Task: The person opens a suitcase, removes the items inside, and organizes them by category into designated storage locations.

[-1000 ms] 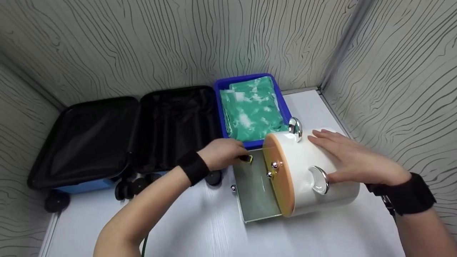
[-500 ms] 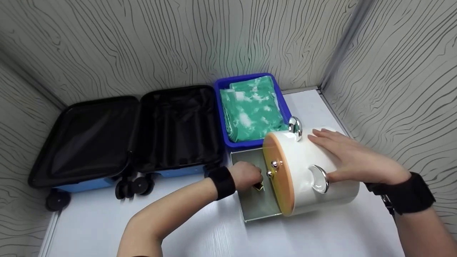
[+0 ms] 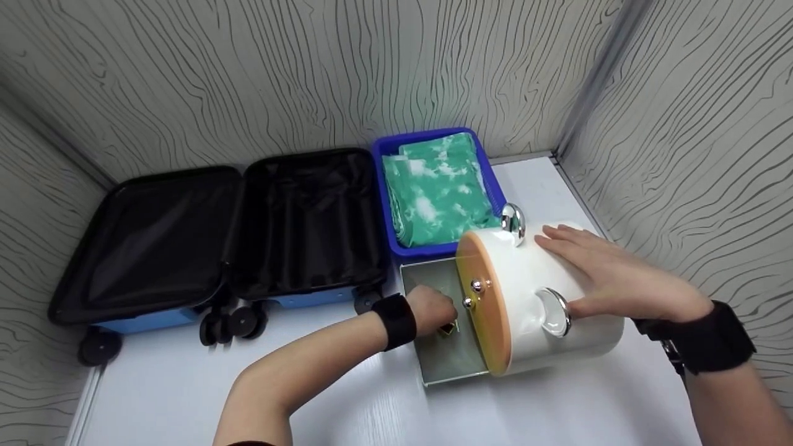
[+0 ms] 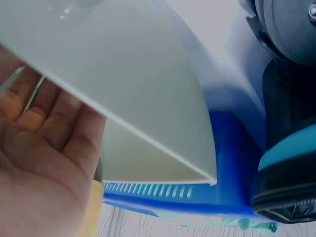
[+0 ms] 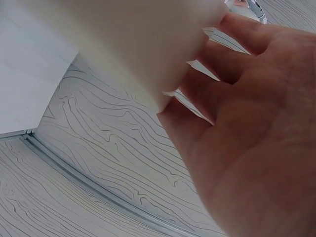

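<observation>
A white drum-shaped box [image 3: 533,279] with an orange front lies on its side on the table. A flat grey-green drawer [image 3: 449,365] is pulled out to its left. My left hand [image 3: 445,323] is over this drawer, close to the orange front, and its curled fingers pinch a small dark and gold object [image 3: 446,332]. My right hand [image 3: 601,272] rests on top of the white box with straight fingers. In the left wrist view the drawer panel [image 4: 148,98] lies against my left hand [image 4: 44,163]. In the right wrist view my right hand [image 5: 256,123] lies along the box [image 5: 138,34].
An open black-lined blue suitcase [image 3: 217,235] lies at the back left, its wheels toward me. A blue basket [image 3: 492,179] with folded green cloth [image 3: 437,192] stands behind the drawer. Patterned walls close in the white table [image 3: 372,409] on three sides.
My left hand has moved from the front edge of the blue basket down and right onto the drawer, carrying the small object. The right hand and the box have stayed still.
</observation>
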The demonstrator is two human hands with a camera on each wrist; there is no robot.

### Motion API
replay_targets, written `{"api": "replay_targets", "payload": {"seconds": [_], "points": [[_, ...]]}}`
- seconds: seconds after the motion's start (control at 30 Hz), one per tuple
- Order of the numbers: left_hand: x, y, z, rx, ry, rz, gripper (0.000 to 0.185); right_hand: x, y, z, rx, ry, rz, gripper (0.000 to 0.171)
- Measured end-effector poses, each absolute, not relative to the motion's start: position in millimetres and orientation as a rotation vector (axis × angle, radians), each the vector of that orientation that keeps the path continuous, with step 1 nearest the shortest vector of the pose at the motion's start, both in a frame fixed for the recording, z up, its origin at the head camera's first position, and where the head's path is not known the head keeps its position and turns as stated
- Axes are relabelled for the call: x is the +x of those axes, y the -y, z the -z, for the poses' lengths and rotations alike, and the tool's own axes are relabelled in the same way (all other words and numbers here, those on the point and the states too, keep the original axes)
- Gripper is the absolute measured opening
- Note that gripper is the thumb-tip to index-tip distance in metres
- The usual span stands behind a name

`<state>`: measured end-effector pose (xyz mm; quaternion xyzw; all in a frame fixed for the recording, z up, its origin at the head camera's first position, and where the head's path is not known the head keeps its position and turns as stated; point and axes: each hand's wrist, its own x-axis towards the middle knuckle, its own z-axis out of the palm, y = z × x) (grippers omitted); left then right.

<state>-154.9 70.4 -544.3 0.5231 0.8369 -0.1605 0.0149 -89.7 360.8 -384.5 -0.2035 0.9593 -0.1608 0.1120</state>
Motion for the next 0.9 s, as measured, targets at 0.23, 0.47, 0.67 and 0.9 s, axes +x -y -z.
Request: {"api": "replay_targets", "payload": {"seconds": [0.23,0.47,0.67,0.9], "points": [[-156,-67,549,1.593,-2.612,0.457,0.008,-92,-358,383,-0.595,-2.807,0.486,0.106],[-158,-54,532,1.591,-2.611,0.255,0.007,-94,-359,385,-0.614,-2.815,0.476,0.106],[-164,-26,494,1.449,-2.723,-0.136,0.011,-92,-360,384,-0.599,-2.809,0.502,0.107],[-150,19,493,1.087,-2.863,-0.508,0.025,-90,-362,385,-0.589,-2.808,0.507,0.108]]}}
